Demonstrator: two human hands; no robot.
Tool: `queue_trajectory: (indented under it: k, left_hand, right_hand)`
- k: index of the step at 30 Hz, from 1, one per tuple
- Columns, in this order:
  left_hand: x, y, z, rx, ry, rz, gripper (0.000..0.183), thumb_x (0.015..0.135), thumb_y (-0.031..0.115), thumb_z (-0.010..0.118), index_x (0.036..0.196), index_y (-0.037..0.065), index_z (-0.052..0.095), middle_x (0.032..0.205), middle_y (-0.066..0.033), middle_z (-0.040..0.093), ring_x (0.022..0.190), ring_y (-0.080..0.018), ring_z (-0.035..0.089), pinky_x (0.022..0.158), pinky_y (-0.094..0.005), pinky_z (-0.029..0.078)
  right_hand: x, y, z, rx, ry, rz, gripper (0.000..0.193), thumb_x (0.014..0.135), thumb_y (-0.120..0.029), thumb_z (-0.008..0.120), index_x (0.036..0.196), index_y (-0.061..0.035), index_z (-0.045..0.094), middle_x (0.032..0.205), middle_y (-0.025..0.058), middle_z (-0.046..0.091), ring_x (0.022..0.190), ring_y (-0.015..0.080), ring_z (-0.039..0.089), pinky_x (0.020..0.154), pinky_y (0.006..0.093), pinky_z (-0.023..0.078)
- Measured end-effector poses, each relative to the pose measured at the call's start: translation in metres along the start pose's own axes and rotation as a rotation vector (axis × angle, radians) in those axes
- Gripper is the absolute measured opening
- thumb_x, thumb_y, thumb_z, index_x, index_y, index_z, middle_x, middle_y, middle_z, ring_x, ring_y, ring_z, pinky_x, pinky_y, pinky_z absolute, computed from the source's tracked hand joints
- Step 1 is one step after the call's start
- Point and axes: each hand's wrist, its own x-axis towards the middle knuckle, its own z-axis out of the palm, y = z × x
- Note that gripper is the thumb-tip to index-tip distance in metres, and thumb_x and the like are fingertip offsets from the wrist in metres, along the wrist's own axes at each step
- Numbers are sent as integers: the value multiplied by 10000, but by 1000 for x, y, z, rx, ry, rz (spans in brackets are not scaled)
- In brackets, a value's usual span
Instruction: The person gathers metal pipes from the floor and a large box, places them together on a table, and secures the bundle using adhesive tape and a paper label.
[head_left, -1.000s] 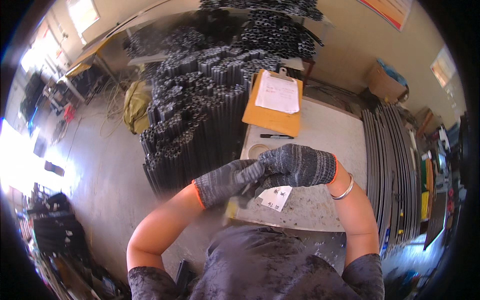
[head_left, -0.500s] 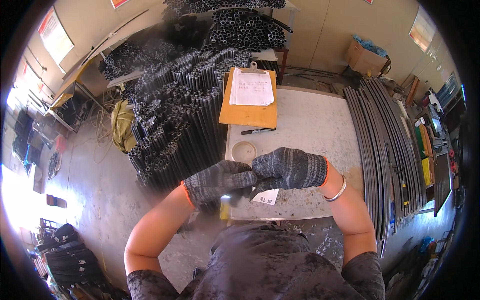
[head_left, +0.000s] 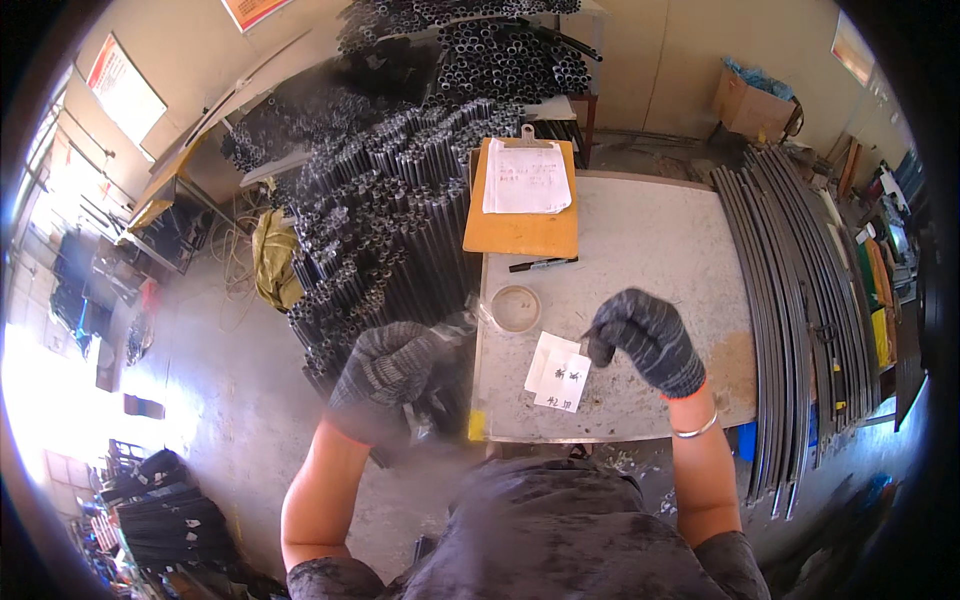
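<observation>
My left hand (head_left: 385, 375), in a grey striped knit glove, is closed off the table's left edge. A clear, shiny strip (head_left: 456, 325) shows at its fingertips, close to a round roll of clear tape (head_left: 515, 309) lying on the table. My right hand (head_left: 645, 340) wears a matching glove with an orange cuff. Its thumb and forefinger are pinched at the upper right corner of a white paper slip (head_left: 553, 362) with dark handwriting. A second written slip (head_left: 556, 401) lies partly beneath it.
Behind them on the pale worktable (head_left: 660, 250) lie a brown clipboard (head_left: 520, 240) with papers and a black marker (head_left: 543, 265). Bundles of dark metal tubes (head_left: 400, 230) stand left. Long metal bars (head_left: 790, 300) run along the right side. A cardboard box (head_left: 752, 105) stands far right.
My hands were together over the table's front left; they have moved apart, left hand leftward, right hand rightward. Both paper slips now show more fully. The whole view has shifted slightly.
</observation>
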Motion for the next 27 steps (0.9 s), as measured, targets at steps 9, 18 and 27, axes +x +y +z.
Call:
queue_trajectory:
  k: [9, 18, 27]
  left_hand:
    - [2, -14, -6, -120, 34, 80, 151, 875, 201, 623, 929, 60, 625, 651, 44, 474, 513, -59, 391, 464, -203, 318]
    - [9, -24, -4, -169, -303, 443, 156, 826, 177, 657, 866, 31, 694, 1356, -175, 433, 1202, -287, 470, 984, -395, 395]
    - [31, -32, 3, -181, -641, 307, 234, 757, 242, 720, 844, 26, 705, 1098, -124, 616, 1076, -246, 539, 965, -378, 366]
  right_hand:
    - [-3, 11, 80, 193, 10, 222, 200, 863, -35, 594, 1055, 19, 601, 1010, 107, 645, 881, 149, 613, 793, 276, 493]
    - [29, 16, 111, -54, 162, 79, 98, 832, -38, 609, 878, -19, 525, 801, 67, 618, 721, 141, 574, 628, 314, 455]
    - [24, -26, 104, -115, 307, -109, 87, 847, -33, 590, 887, -30, 513, 753, 17, 557, 681, 85, 522, 612, 252, 460]
